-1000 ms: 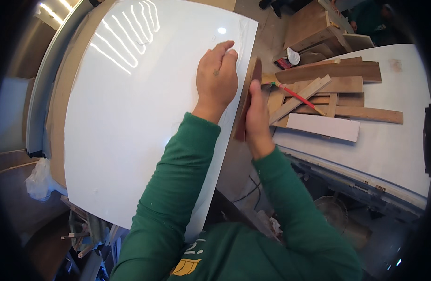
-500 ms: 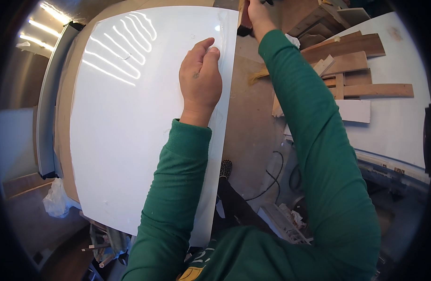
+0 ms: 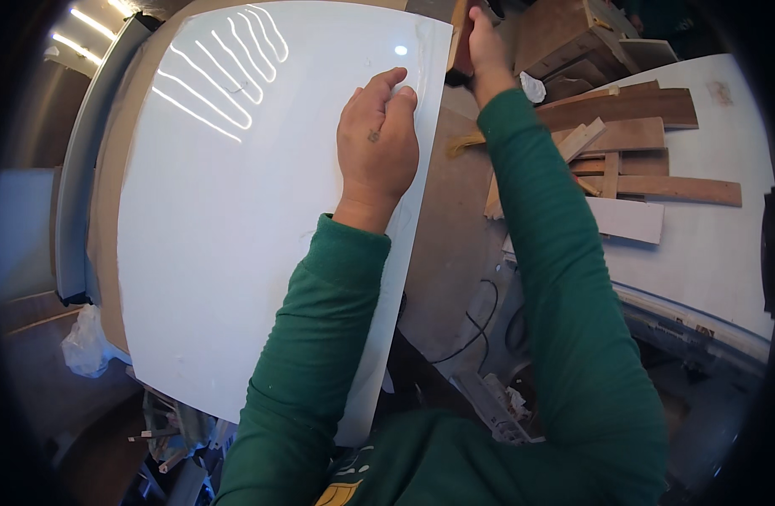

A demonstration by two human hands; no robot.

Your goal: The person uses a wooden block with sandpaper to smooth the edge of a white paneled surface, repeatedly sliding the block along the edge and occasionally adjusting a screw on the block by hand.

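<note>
A large glossy white panel lies before me, with a paler strip along its right side. My left hand rests on it near the right edge, back of the hand up, fingers together and slightly bent, holding nothing. At the panel's far right corner my right hand is closed round a reddish-brown block, which sits against the panel's edge. Part of the block and some fingers are cut off or hidden, so its exact kind is unclear.
On the right, a white table bears several loose wood strips. A wooden box stands at the far right. Below, a black cable lies on the floor. A plastic bag hangs at the left.
My right hand and the block have come nearer to me along the panel's right edge. The left hand stays on the panel while the whole view has shifted slightly.
</note>
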